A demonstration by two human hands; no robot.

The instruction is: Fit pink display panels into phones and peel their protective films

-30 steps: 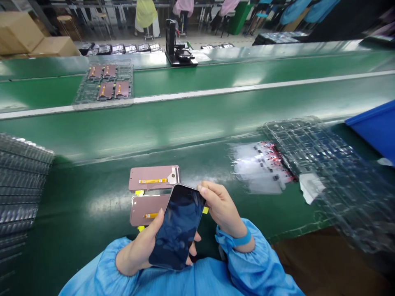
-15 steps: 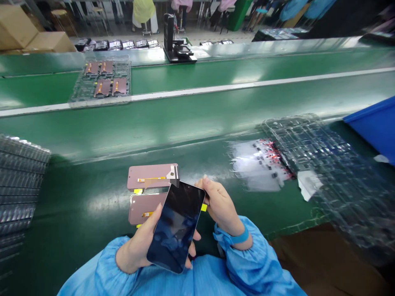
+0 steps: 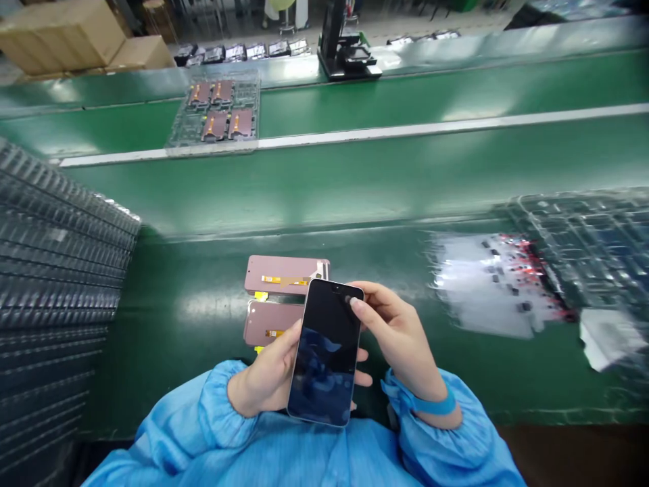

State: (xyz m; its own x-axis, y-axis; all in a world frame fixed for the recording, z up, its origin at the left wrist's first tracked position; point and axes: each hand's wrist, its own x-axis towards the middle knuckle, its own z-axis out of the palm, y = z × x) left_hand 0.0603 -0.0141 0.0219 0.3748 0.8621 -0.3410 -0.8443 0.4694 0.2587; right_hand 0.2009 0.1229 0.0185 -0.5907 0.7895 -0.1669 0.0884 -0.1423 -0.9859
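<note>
A dark phone-sized screen [image 3: 327,355] is held upright, glossy face toward me. My left hand [image 3: 274,375] wraps round it from the left, thumb on the left edge and fingertips showing past the right edge. My right hand [image 3: 398,331] grips the top right corner, its thumb on the glass and its fingers behind. Behind the screen's left side lie two pinkish panels with orange flex strips and yellow tabs, an upper one [image 3: 284,267] and a lower one [image 3: 266,318], partly covered by the screen and my left hand.
Stacked clear trays [image 3: 55,250] stand at the left. White sleeves with red-tipped parts [image 3: 487,284] lie right, beside a clear tray [image 3: 598,223] and crumpled white paper [image 3: 608,338]. Across the belt are a tray of panels [image 3: 177,138], a black stand [image 3: 332,40] and cardboard boxes [image 3: 65,34].
The view has shifted, so things on the bench appear further right. The screen is more upright, and my right thumb has moved onto its top right corner. The yellow tab beside it no longer shows.
</note>
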